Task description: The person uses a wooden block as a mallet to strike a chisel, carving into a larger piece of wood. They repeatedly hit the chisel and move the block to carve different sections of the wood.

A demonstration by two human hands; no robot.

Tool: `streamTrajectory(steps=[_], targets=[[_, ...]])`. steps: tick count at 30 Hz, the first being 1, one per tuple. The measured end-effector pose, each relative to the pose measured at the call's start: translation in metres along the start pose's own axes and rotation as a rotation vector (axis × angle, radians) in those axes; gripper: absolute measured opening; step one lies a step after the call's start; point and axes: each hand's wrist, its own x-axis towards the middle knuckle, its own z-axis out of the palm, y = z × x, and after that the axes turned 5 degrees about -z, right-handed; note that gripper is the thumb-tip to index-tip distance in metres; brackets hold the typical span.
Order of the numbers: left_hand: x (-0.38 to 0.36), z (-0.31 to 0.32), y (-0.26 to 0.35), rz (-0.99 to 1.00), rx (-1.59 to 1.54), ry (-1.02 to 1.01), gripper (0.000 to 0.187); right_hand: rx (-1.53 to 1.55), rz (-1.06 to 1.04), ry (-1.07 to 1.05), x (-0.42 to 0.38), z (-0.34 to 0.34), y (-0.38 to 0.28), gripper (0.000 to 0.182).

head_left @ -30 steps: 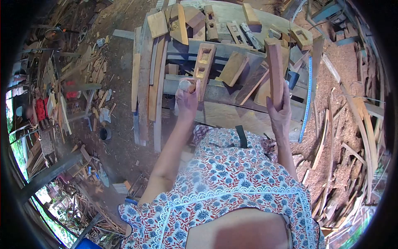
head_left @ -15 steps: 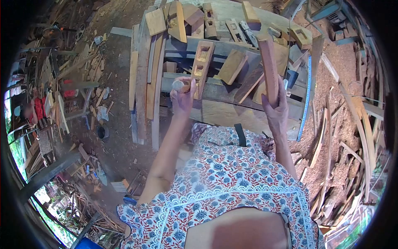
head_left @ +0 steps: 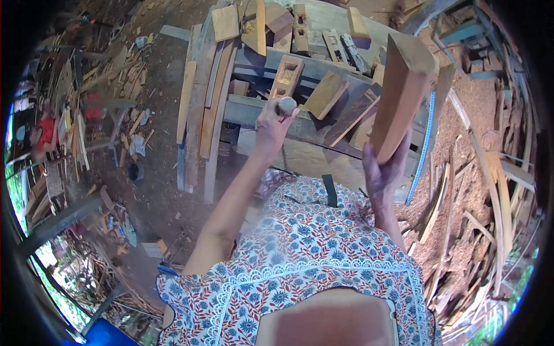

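Note:
My left hand (head_left: 273, 128) is closed around a round-ended wooden handle (head_left: 285, 106), its grey round end facing up toward me. Any lower part of this tool is hidden behind the hand. Just beyond it lies a wooden block with rectangular holes (head_left: 289, 71), with pale chips in a hole. My right hand (head_left: 388, 173) grips a thick brown wooden billet (head_left: 399, 95) near its lower end, and the billet stands up, tilted, above the bench's right side. A plain wooden block (head_left: 327, 95) and a narrower piece (head_left: 353, 120) lie between the hands.
The plank bench (head_left: 314, 157) is right in front of me. More holed blocks (head_left: 300, 29) lie along its far side. Long boards (head_left: 199, 98) run along its left. A blue measuring strip (head_left: 426, 138) edges the right, beside sawdust (head_left: 456, 138). A person in red (head_left: 46, 131) is far left.
The billet in my right hand has come up closer to the camera and tilted. My left hand has moved slightly right and up, turning the handle's round end upward.

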Motion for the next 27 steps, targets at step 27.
streamTrajectory(steps=[27], targets=[[-0.036, 0.060, -0.028, 0.117, 0.151, -0.241, 0.043, -0.107, 0.316, -0.018, 0.003, 0.003, 0.057, 0.073]])
